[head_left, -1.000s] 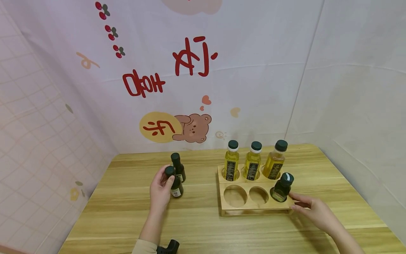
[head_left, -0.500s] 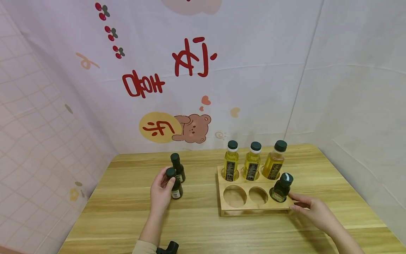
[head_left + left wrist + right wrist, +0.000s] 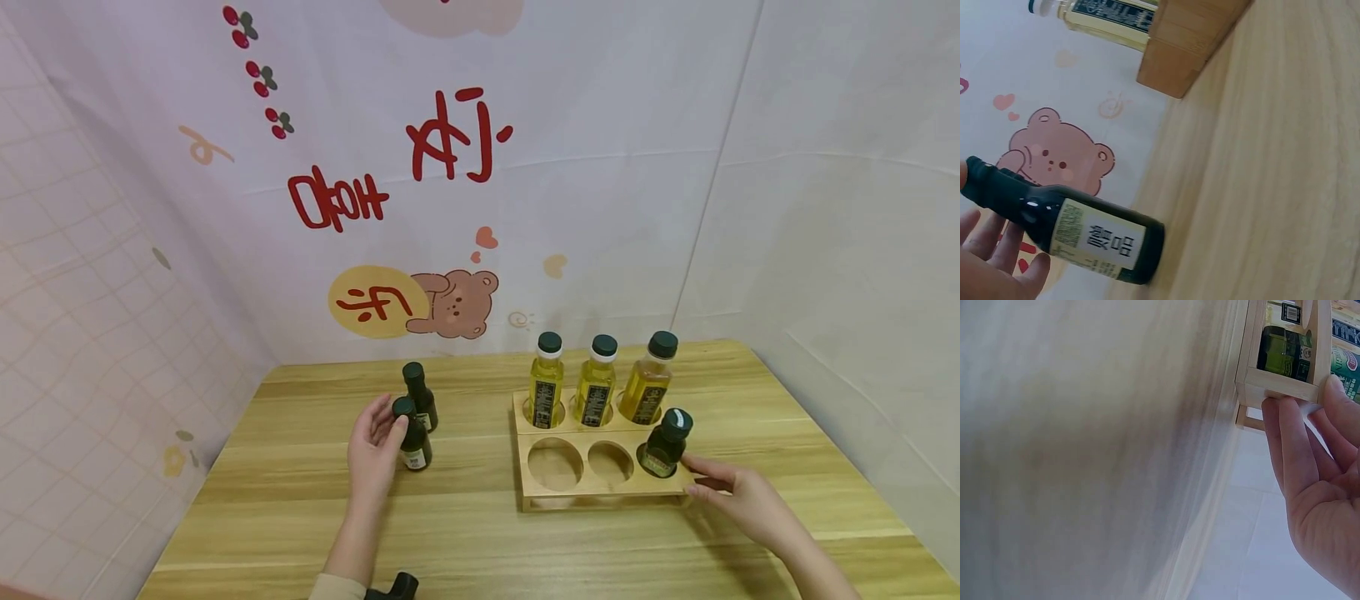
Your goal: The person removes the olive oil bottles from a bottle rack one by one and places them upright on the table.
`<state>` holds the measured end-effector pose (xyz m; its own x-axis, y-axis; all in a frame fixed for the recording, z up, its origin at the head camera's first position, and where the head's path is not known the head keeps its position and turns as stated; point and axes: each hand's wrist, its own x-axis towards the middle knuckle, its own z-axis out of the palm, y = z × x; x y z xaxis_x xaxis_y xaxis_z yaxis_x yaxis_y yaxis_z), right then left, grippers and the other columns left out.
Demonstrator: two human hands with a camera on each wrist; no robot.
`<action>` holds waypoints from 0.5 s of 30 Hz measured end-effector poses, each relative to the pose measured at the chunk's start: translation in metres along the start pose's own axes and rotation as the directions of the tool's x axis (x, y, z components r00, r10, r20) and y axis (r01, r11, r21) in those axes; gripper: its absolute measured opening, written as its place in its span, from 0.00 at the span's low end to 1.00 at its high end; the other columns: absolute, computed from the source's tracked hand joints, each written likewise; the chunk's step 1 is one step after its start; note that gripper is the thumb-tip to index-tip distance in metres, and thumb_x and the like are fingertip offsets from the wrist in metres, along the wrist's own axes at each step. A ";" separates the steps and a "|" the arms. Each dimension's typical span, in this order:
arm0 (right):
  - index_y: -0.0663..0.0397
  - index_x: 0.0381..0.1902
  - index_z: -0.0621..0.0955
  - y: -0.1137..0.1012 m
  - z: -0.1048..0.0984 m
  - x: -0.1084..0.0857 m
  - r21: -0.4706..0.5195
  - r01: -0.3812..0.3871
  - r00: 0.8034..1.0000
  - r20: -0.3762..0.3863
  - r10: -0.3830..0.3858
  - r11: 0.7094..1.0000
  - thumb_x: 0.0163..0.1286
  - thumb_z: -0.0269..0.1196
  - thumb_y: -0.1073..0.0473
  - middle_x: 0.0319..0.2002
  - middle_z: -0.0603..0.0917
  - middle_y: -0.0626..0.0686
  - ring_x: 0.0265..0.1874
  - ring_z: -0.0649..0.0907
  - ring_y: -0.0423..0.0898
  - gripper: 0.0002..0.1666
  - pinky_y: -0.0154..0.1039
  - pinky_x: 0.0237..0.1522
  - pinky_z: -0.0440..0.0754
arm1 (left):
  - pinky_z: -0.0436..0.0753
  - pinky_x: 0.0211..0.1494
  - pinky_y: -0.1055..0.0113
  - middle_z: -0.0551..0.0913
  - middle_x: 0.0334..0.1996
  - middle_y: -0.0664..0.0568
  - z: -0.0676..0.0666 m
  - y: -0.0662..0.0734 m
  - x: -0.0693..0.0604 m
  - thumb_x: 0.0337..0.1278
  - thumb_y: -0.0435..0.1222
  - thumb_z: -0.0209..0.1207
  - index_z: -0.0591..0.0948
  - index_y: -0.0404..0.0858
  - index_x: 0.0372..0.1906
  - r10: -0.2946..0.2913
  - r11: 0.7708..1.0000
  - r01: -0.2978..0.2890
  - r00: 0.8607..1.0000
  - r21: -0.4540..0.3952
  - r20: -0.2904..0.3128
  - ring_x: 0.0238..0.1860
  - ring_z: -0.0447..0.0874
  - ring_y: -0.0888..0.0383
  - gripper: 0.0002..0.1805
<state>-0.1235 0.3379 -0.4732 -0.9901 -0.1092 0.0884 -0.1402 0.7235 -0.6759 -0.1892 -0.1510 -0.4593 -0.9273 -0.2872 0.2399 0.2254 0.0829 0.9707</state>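
Note:
My left hand (image 3: 373, 450) is at a small dark green bottle (image 3: 415, 446) standing on the table; its fingers are loosely spread, with the thumb near the bottle's neck. In the left wrist view that bottle (image 3: 1097, 237) shows a white label, and the fingers (image 3: 1007, 247) lie beside it. A second dark bottle (image 3: 422, 396) stands just behind. My right hand (image 3: 750, 500) holds the right front corner of a wooden bottle rack (image 3: 600, 489), its thumb (image 3: 1340, 403) at the upper edge and fingertips against the end panel. A dark green-capped jar (image 3: 664, 446) sits in the rack's front right hole.
In the rack's back row stand two yellow oil bottles (image 3: 546, 387) and one amber bottle (image 3: 648, 387). Two round holes (image 3: 556, 464) of the front row hold nothing. Behind the wooden table (image 3: 465, 533) hangs a printed white cloth (image 3: 615, 208).
My left hand has loosened around the small bottle and drawn slightly left, its fingers now away from the cap. The bottle stays standing. My right hand and the rack look unmoved.

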 end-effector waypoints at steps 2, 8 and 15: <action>0.68 0.57 0.81 0.000 0.000 -0.001 -0.003 0.008 1.000 -0.003 -0.008 1.000 0.65 0.70 0.57 0.53 0.82 0.67 0.41 0.84 0.38 0.27 0.34 0.37 0.83 | 0.74 0.54 0.78 0.79 0.56 0.37 -0.002 0.003 0.000 0.66 0.30 0.61 0.72 0.30 0.66 -0.007 1.000 0.007 1.000 -0.003 -0.017 0.51 0.77 0.60 0.25; 0.67 0.57 0.81 -0.001 0.000 0.000 0.003 0.005 1.000 -0.006 -0.005 1.000 0.65 0.69 0.56 0.54 0.82 0.66 0.44 0.83 0.39 0.27 0.33 0.39 0.83 | 0.75 0.53 0.78 0.81 0.51 0.37 -0.006 0.014 -0.005 0.67 0.30 0.60 0.74 0.30 0.63 0.045 0.999 -0.046 0.995 -0.007 -0.089 0.49 0.79 0.62 0.22; 0.69 0.56 0.81 0.001 0.001 0.000 0.008 0.010 1.000 -0.003 -0.010 1.000 0.65 0.70 0.57 0.53 0.82 0.67 0.44 0.84 0.42 0.27 0.33 0.38 0.83 | 0.76 0.52 0.76 0.81 0.48 0.37 -0.006 0.025 -0.009 0.66 0.29 0.61 0.75 0.27 0.60 0.149 0.987 -0.154 0.981 -0.034 -0.128 0.49 0.79 0.58 0.20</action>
<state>-0.1232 0.3382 -0.4747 -0.9886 -0.1147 0.0977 -0.1504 0.7167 -0.6810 -0.1736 -0.1526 -0.4373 -0.8374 -0.3915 0.3814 0.3759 0.0939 0.9219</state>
